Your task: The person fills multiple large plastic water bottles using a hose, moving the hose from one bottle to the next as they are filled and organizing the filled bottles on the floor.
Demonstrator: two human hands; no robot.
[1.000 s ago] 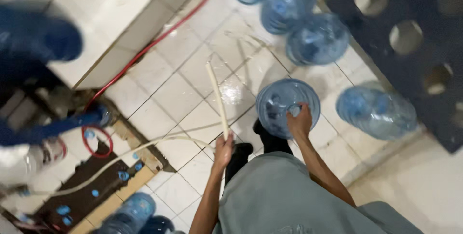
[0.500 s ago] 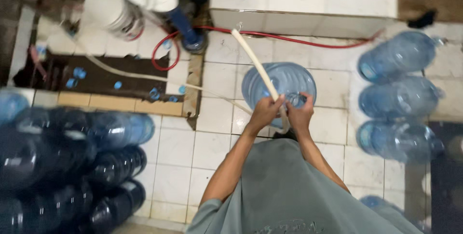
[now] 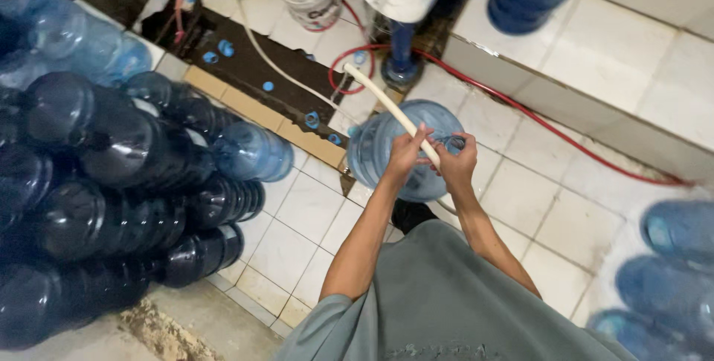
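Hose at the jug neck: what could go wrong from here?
1. The white hose sits at the blue water jug mouth, held by left hand and right hand; it could slip out and spill.
2. The red hose crosses the tiled floor: possible trip hazard.

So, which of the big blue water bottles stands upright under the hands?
The pale blue bottle on the white tiles, directly below both hands; the dark ones at left lie stacked on their sides.

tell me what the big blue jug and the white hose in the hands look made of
Big round blue water jug: likely rigid translucent plastic, glossy; floor tiles show faintly through its wall. Pale cream hose: probably flexible plastic or rubber tubing with a matte, opaque surface; it curves away across the floor. Left hand grips it.
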